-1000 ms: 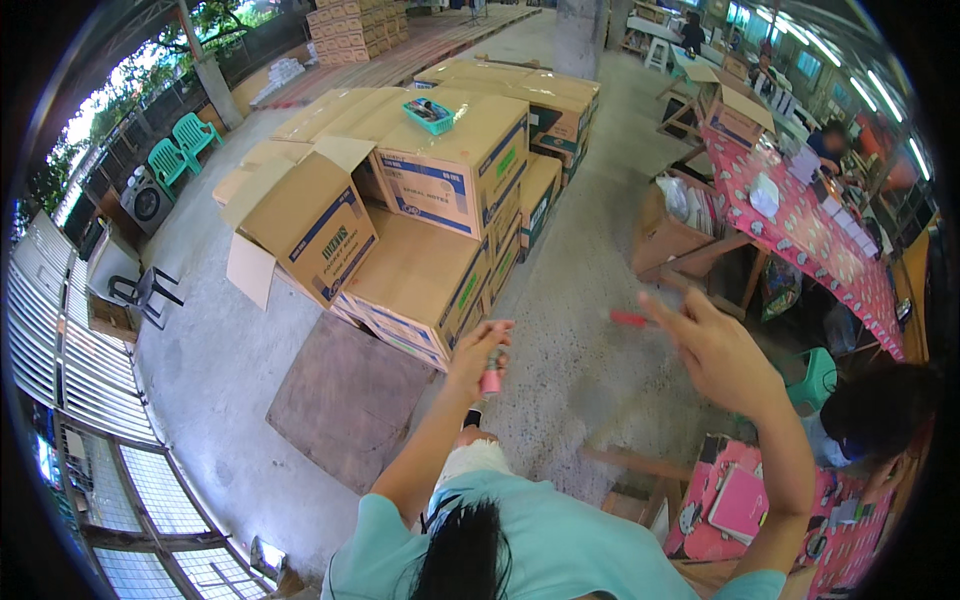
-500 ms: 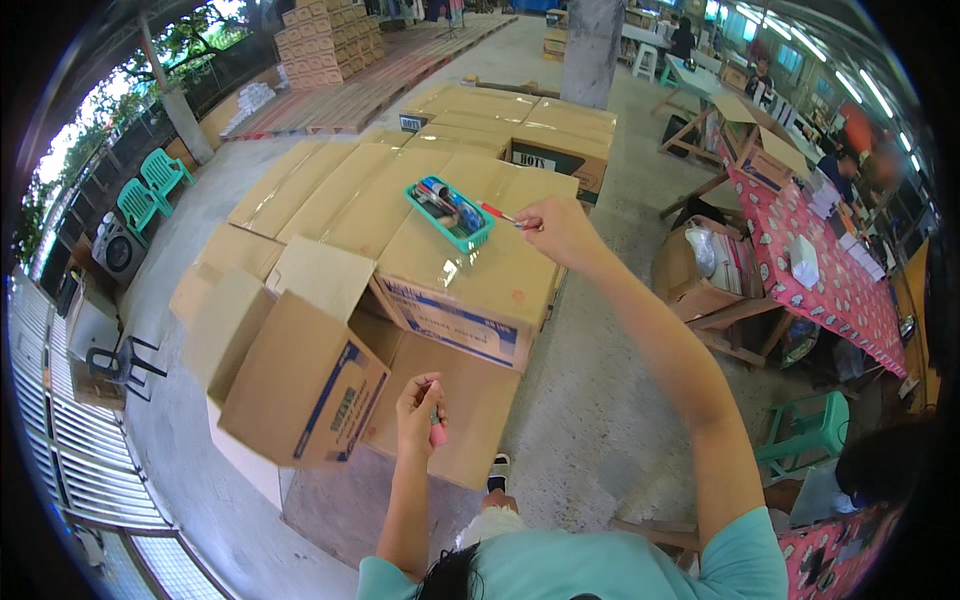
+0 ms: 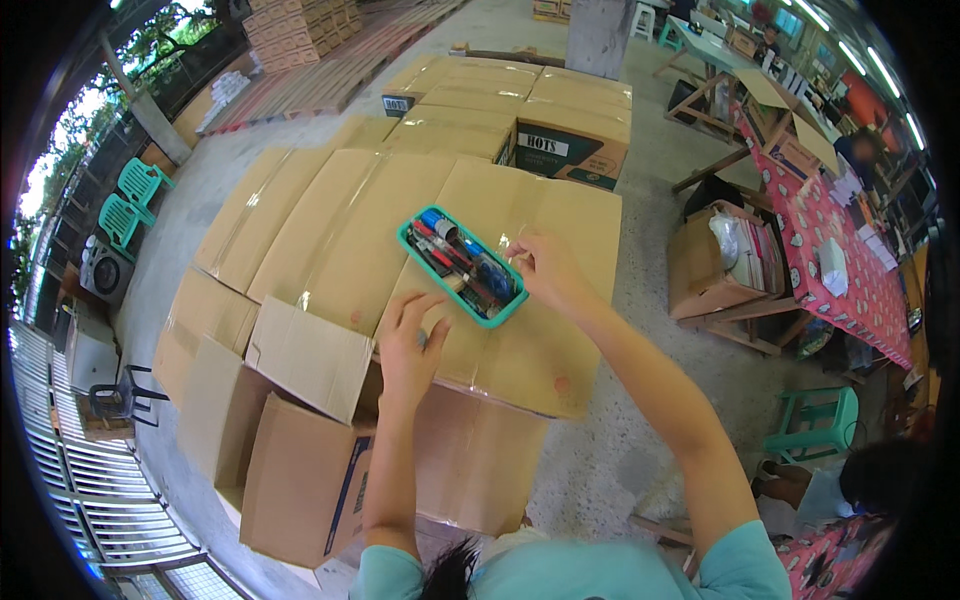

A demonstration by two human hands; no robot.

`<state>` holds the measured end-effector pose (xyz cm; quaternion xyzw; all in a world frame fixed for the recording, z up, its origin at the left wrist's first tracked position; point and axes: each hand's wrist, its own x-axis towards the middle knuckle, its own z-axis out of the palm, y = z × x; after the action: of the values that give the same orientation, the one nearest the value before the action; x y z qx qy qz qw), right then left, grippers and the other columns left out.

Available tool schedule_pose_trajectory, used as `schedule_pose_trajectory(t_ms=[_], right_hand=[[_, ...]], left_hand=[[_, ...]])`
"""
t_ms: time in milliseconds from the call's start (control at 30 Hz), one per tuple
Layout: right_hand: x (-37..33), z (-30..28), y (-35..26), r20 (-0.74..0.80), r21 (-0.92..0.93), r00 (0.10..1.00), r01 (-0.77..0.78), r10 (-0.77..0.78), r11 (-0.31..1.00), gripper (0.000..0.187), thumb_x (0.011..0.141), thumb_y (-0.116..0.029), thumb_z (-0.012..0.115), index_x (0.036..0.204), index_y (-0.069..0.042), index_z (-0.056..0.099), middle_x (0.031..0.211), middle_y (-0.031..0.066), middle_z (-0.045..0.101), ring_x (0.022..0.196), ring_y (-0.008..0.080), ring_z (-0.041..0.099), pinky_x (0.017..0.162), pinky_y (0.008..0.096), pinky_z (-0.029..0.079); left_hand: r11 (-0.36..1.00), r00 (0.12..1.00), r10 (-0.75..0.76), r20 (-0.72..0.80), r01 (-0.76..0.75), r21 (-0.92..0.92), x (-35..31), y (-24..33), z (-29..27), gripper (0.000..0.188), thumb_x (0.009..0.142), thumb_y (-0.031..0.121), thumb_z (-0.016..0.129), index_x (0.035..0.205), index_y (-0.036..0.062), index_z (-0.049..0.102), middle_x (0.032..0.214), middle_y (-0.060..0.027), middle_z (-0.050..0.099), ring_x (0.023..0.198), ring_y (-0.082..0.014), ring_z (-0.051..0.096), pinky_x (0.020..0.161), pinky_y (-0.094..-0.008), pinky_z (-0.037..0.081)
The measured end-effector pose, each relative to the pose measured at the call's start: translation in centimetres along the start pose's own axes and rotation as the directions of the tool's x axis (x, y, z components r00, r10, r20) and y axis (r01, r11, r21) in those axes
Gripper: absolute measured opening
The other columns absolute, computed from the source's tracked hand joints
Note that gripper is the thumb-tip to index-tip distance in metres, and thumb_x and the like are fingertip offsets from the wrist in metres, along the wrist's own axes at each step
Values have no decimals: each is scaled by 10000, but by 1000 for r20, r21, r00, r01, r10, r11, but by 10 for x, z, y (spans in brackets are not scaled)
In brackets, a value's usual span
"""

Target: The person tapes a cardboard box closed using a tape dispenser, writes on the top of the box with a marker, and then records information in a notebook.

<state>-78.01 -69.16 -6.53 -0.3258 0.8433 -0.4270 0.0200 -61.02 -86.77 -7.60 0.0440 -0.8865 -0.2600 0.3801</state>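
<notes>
A green plastic basket point(image 3: 487, 322) full of pens and markers sits on top of a taped cardboard carton point(image 3: 520, 370). My right hand point(image 3: 548, 272) is at the basket's right rim, fingers drawn together in a pinch; what they hold, if anything, is hidden. My left hand point(image 3: 407, 350) hovers over the carton's near left edge, left of the basket, with its fingers apart. A small greyish patch shows beside its palm, too unclear to name. Below it stands an open carton point(image 3: 300, 480) with raised flaps.
More closed cartons point(image 3: 330, 210) are packed together on the far side and left. To the right stand a table with a red patterned cloth point(image 3: 800, 250), a box of papers point(image 3: 725, 260) and a green stool point(image 3: 815, 420). A person point(image 3: 880, 490) sits at the lower right.
My right hand has come to the basket's rim, and the red pen it held no longer shows there. My left hand has risen toward the carton and spread its fingers; its pink item no longer shows.
</notes>
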Motion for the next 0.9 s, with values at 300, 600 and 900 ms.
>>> schedule_pose_trajectory(t_ms=[300,600,900], right_hand=[[-24,14,-25,99,-190,991,109,-92,976,164,802,-94,673,959,-52,652,1257,179,494,1149,354,506,940,442,458],[-19,2,-29,3,-6,998,55,-55,998,236,740,-132,742,952,-97,643,1300,168,458,1199,372,459,939,465,444],[-6,16,-7,-71,-90,997,-34,28,995,274,697,-37,688,960,-90,633,1311,197,444,1187,405,461,925,466,451]], left_hand=[[989,884,-60,463,-10,149,95,-31,39,224,800,18,634,1002,105,680,1351,-115,461,933,-269,653,754,-389,525],[994,819,-21,573,78,-76,110,-30,12,184,743,-31,616,823,110,702,1299,-82,526,967,-242,634,713,-355,508],[1000,790,3,613,-1,-4,99,-20,31,162,796,79,655,937,154,687,1251,-63,529,881,-289,651,746,-418,525]])
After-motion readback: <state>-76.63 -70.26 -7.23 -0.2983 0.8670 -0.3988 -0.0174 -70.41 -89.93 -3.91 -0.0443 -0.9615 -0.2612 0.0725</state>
